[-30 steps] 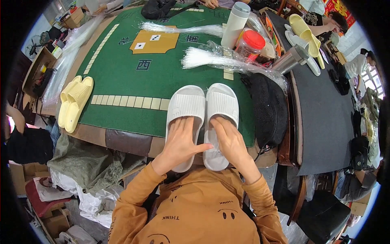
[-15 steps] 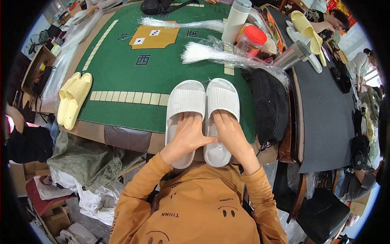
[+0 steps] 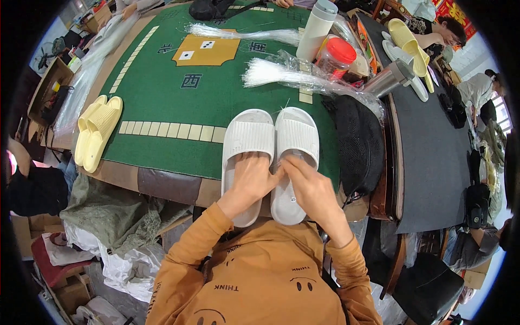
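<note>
Two white slippers lie side by side, toes away from me, on the near edge of the green table [image 3: 179, 114]. My left hand [image 3: 250, 181] rests flat on the footbed of the left white slipper [image 3: 247, 142]. My right hand [image 3: 310, 188] lies on the right white slipper [image 3: 295, 138], its fingers reaching toward the strap and the gap between the two. Both heels hang over the table's brown rim. Whether the fingers pinch anything small is too fine to tell.
A pair of pale yellow slippers [image 3: 97, 130] sits at the table's left edge. Bundles of clear plastic ties [image 3: 281, 73], a white bottle [image 3: 317, 30], a red-lidded jar [image 3: 336, 57] and a black bag [image 3: 357, 141] lie beyond. Other people sit at the far right.
Both hands have slid a little further up the slippers toward the straps, the right fingers now stretched to the gap. The slippers stay in place.
</note>
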Demonstrator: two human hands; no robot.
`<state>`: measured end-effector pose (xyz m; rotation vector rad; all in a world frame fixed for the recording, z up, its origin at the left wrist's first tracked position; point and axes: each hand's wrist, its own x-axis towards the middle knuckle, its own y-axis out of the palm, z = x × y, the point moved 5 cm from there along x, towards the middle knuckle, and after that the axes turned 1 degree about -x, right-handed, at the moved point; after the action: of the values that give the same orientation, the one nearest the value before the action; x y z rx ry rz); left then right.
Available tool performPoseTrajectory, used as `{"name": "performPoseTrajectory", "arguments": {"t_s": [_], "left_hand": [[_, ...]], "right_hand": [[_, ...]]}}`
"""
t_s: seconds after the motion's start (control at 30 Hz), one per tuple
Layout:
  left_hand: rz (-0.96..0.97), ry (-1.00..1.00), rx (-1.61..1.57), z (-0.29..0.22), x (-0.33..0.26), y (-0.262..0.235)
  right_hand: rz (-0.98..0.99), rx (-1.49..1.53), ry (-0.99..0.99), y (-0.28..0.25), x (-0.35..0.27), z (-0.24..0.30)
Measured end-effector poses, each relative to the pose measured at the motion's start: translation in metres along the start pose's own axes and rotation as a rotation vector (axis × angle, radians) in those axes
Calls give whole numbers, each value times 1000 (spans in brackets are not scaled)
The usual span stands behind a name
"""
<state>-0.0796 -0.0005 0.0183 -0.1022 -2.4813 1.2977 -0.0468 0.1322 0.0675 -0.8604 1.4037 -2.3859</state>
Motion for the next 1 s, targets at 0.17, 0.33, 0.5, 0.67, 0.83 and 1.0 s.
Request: {"name": "performPoseTrajectory", "arguments": {"t_s": [0.17,0.33,0.5,0.67,0.83,1.0], "left_hand": [[-36,21,22,3,1,1],[-63,35,-56,1,1,4],[72,-57,-66,1,2,4],[2,-34,-1,4,3,3],[50,-62,-28,5,3,6],[-62,34,-12,1,1,2]], "right_hand": [[-246,385,295,-33,28,-33],[-284,392,430,4,89,-112],[-64,309,644,34,118,-140],[2,394,580,44,124,-142],[-183,1078,662,45,120,-122],[157,598,380,50,125,-98]]}}
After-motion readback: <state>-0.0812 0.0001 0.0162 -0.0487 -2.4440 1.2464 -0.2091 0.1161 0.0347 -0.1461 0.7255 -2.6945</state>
